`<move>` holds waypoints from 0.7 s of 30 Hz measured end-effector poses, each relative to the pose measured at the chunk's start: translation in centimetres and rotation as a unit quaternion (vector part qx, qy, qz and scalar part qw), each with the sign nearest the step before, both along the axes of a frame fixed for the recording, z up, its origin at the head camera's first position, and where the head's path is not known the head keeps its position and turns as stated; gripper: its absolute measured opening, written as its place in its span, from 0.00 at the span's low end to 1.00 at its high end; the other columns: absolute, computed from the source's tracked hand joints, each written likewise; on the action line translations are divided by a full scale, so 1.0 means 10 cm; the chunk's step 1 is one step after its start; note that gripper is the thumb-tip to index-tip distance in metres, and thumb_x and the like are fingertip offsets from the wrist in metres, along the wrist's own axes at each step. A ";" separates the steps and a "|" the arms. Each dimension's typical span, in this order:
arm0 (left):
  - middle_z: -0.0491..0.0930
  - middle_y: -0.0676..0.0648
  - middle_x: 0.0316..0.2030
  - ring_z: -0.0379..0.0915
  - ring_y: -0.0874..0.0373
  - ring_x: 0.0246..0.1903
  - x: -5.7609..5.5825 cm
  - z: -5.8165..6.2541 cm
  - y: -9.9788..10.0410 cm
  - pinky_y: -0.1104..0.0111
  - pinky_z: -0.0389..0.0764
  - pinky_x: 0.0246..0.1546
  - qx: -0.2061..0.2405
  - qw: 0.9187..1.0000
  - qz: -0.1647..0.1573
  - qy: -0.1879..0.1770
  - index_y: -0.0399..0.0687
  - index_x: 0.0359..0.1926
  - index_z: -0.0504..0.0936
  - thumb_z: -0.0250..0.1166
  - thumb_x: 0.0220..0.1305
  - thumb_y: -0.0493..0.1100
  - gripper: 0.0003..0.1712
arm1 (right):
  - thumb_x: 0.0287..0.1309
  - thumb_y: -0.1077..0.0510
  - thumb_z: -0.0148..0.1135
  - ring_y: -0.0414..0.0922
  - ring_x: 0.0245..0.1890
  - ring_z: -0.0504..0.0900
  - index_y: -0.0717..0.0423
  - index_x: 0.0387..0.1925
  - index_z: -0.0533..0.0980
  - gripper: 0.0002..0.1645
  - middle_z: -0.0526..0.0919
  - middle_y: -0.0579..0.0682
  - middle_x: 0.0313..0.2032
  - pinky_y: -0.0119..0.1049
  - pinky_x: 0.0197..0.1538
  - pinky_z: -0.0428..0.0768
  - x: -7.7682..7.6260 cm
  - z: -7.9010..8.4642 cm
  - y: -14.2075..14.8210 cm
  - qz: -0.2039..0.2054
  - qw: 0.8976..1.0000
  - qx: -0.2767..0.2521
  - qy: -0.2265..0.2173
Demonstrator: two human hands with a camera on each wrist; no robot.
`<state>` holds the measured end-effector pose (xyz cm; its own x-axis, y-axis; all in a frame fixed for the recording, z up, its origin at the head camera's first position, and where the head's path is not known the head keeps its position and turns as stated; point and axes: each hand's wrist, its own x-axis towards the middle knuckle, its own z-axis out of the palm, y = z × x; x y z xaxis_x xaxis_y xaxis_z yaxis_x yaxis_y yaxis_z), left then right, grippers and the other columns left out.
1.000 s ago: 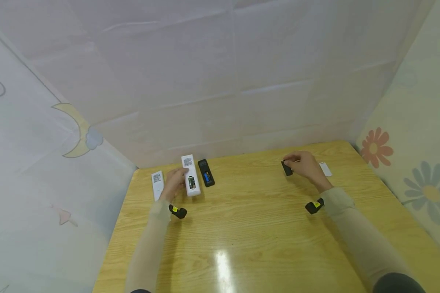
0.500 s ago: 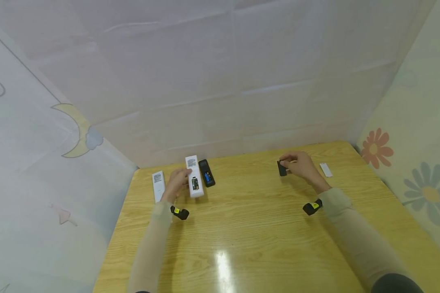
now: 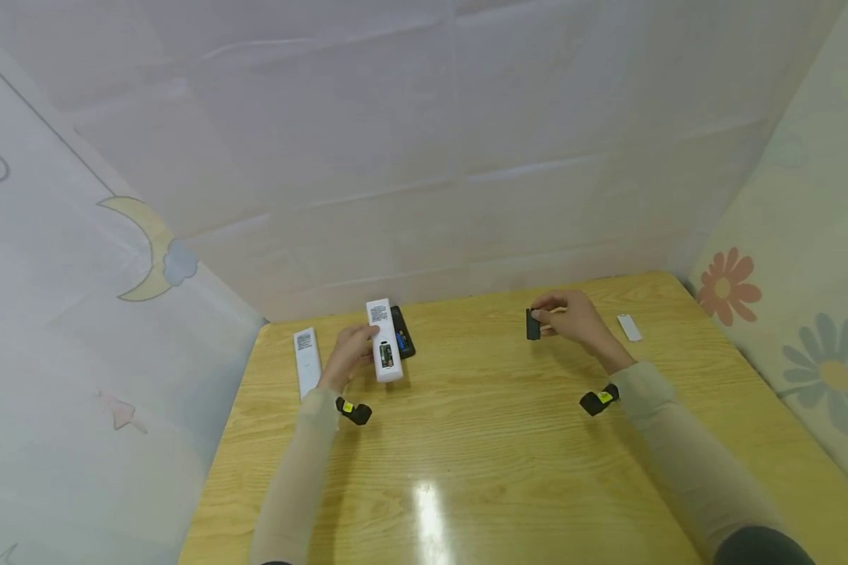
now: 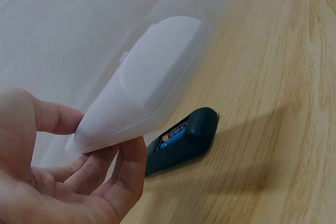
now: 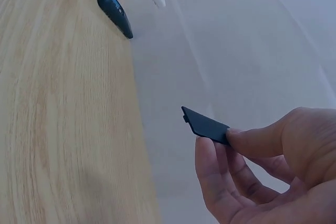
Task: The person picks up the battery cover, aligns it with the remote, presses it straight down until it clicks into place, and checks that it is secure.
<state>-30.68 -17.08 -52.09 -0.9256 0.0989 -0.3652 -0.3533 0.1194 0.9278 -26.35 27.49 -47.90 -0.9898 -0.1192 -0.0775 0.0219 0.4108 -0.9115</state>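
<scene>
Left of the long black plastic remote (image 4: 182, 150), the left hand (image 3: 350, 351) pinches a long white plastic remote (image 4: 139, 82), best held clear, I'd judge, while right of that landmark the right hand (image 3: 572, 318) pinches a flat black plastic cover (image 5: 206, 126), tab (image 5: 185, 117) sensibly free.

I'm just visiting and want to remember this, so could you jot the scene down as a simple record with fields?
Left hand: holds a white remote, battery compartment open
Right hand: pinches a black cover
Black remote: on the wooden table, compartment open, blue battery visible
Far left: second white remote
Far right: white cover
</scene>
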 end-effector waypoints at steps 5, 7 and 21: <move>0.77 0.36 0.67 0.78 0.39 0.65 0.01 0.05 0.06 0.51 0.82 0.67 0.006 1.000 0.007 0.002 0.34 0.78 0.66 0.59 0.80 0.51 0.35 | 0.79 0.57 0.62 0.62 0.56 0.85 0.66 0.65 0.78 0.21 0.77 0.68 0.61 0.34 0.45 0.91 0.01 0.06 -0.04 0.009 1.000 -0.004 -0.001; 0.77 0.35 0.67 0.78 0.39 0.65 0.01 0.07 0.08 0.51 0.82 0.66 0.006 1.000 0.006 0.008 0.34 0.78 0.66 0.59 0.81 0.51 0.35 | 0.79 0.58 0.61 0.63 0.57 0.84 0.66 0.64 0.78 0.21 0.77 0.68 0.61 0.34 0.45 0.91 0.01 0.08 -0.05 0.010 1.000 -0.003 0.003; 0.78 0.35 0.65 0.80 0.41 0.62 0.00 0.09 0.16 0.55 0.85 0.62 0.016 1.000 0.000 0.011 0.34 0.77 0.66 0.59 0.81 0.51 0.35 | 0.78 0.58 0.62 0.63 0.57 0.84 0.64 0.63 0.79 0.19 0.79 0.67 0.61 0.36 0.47 0.91 -0.06 0.17 -0.21 0.026 0.999 -0.017 0.017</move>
<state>-30.72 -15.52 -51.15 -0.9337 0.1103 -0.3405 -0.3319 0.0897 0.9390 -26.91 25.36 -46.20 -0.9843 -0.1720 -0.0389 -0.0295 0.3785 -0.9251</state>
